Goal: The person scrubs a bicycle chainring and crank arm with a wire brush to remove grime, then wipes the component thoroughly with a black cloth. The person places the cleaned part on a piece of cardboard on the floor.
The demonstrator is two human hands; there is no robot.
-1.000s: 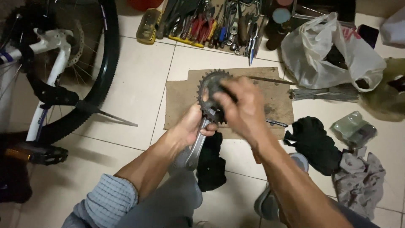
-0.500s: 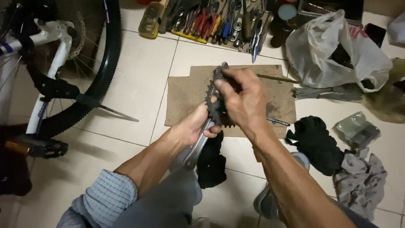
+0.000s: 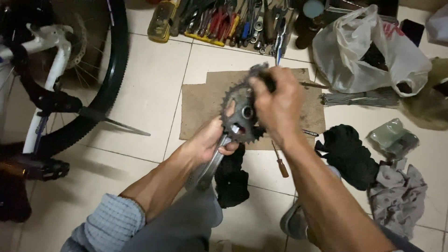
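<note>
We see the right hand (image 3: 279, 105) shift up over the top teeth of the chainring (image 3: 239, 116); a second ago it covers the ring's right side. The toothed ring now shows more of its left face and centre hole. Our left hand (image 3: 211, 140) slides a bit lower on the silver crank arm (image 3: 210, 165). The view itself drifts slightly down over the cardboard (image 3: 200, 107).

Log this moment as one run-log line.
left hand: grips crank arm | right hand: on chainring | below: cardboard
</note>
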